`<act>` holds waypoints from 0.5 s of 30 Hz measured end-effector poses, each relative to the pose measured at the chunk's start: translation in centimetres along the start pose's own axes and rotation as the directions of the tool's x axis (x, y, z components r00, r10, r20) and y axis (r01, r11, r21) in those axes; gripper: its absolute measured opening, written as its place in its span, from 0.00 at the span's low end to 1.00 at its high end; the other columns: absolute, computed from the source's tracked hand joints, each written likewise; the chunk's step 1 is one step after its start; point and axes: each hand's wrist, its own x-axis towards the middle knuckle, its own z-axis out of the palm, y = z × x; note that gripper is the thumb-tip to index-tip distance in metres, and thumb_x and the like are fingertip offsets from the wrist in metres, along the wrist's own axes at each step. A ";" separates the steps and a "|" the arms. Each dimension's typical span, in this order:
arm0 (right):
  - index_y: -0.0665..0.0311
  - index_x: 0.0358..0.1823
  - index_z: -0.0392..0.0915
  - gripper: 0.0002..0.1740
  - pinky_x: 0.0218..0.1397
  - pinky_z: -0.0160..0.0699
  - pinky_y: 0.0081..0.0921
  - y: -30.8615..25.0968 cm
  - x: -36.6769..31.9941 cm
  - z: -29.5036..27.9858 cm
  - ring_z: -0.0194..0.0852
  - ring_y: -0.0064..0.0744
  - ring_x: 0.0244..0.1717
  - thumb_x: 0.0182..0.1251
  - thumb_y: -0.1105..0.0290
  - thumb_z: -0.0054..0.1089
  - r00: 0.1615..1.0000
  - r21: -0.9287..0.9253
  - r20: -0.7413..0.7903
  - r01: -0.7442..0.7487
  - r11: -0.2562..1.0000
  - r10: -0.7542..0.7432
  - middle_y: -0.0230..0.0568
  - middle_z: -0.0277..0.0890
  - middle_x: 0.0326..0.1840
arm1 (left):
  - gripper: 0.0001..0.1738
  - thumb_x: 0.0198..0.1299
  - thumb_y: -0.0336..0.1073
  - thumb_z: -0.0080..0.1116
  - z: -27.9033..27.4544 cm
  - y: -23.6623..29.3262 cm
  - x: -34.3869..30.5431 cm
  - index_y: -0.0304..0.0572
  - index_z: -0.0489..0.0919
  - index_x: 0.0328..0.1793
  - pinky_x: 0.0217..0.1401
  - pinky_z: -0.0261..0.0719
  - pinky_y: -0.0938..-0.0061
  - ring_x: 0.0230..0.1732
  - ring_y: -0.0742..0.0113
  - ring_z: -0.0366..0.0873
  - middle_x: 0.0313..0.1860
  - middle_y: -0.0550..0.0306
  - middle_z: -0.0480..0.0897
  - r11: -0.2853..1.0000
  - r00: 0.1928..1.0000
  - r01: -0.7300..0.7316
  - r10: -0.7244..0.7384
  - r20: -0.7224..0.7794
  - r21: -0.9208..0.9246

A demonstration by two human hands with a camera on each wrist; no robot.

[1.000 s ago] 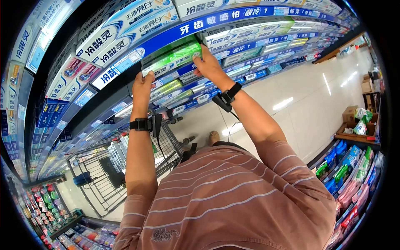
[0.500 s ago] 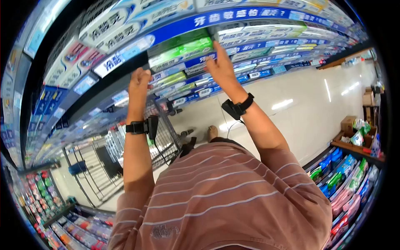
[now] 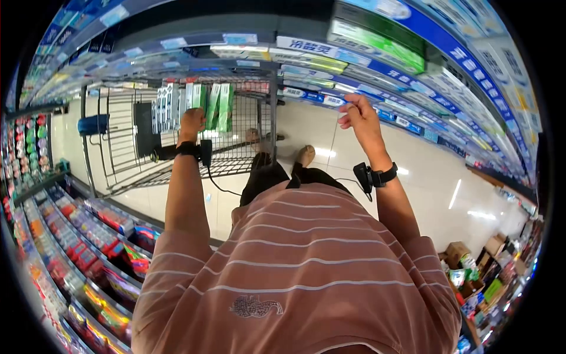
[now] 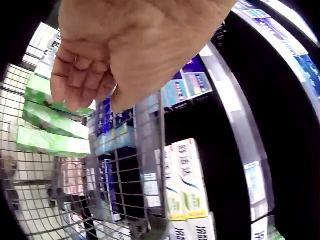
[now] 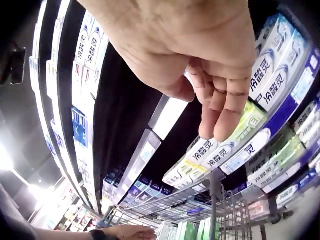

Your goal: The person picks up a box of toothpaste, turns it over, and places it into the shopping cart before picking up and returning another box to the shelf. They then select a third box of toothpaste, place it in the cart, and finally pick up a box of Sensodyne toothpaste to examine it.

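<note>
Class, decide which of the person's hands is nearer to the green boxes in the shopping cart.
Left. The left hand is over the shopping cart, right by the green boxes; the right hand is outside it, farther to the right.

- Green cartons [image 3: 226, 112]: smooth printed card, lightly glossy
- Shopping cart [image 3: 273, 118]: grey metal wire
- Floor [image 3: 436, 159]: smooth, glossy tile, mirroring the lights
- Striped shirt [image 3: 306, 248]: soft, matt cloth
- Wristband [image 3: 386, 176]: black, matt
- Shelf-edge strip [image 4: 242, 125]: smooth, shiny plastic
- Brown box [image 3: 456, 253]: matt cardboard
</note>
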 end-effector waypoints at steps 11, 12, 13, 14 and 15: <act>0.69 0.62 0.71 0.16 0.38 0.84 0.23 1.0 1.0 7.7 0.83 0.27 0.34 0.78 0.73 0.46 0.968 -0.076 0.154 -0.189 0.979 0.199 0.46 0.82 0.45 | 0.30 0.57 0.48 0.66 5.5 -11.1 8.6 0.28 0.78 0.57 0.53 0.82 0.50 0.49 0.33 0.83 0.46 0.32 0.85 0.837 0.997 -0.073 0.061 0.040 0.542; 0.69 0.62 0.71 0.16 0.38 0.84 0.23 1.1 1.0 8.2 0.83 0.27 0.34 0.78 0.74 0.46 0.963 -0.086 0.153 -0.211 0.974 0.223 0.46 0.82 0.45 | 0.33 0.57 0.50 0.66 6.0 -11.2 9.2 0.27 0.78 0.57 0.54 0.82 0.49 0.50 0.32 0.83 0.47 0.29 0.85 0.809 0.998 -0.051 0.025 0.053 0.586; 0.69 0.62 0.71 0.16 0.38 0.84 0.23 1.2 1.0 8.7 0.83 0.27 0.34 0.78 0.74 0.46 0.957 -0.096 0.150 -0.234 0.967 0.246 0.46 0.82 0.45 | 0.38 0.53 0.53 0.68 6.8 -11.4 9.5 0.26 0.76 0.60 0.57 0.83 0.50 0.53 0.33 0.83 0.49 0.25 0.84 0.813 1.000 -0.004 -0.010 0.020 0.582; 0.69 0.62 0.71 0.16 0.38 0.84 0.23 1.2 1.0 9.1 0.83 0.27 0.34 0.78 0.74 0.46 0.951 -0.106 0.146 -0.258 0.960 0.272 0.46 0.82 0.45 | 0.39 0.52 0.53 0.69 7.3 -11.7 9.8 0.26 0.76 0.60 0.57 0.83 0.50 0.53 0.33 0.83 0.49 0.26 0.84 0.827 1.000 -0.003 -0.004 0.011 0.562; 0.69 0.62 0.71 0.15 0.39 0.85 0.24 1.1 0.9 9.6 0.83 0.28 0.35 0.78 0.74 0.45 0.943 -0.132 0.141 -0.284 0.950 0.301 0.46 0.81 0.45 | 0.39 0.52 0.52 0.70 7.9 -12.0 10.2 0.25 0.75 0.61 0.58 0.82 0.50 0.53 0.33 0.83 0.48 0.26 0.84 0.840 1.000 -0.003 0.003 0.001 0.543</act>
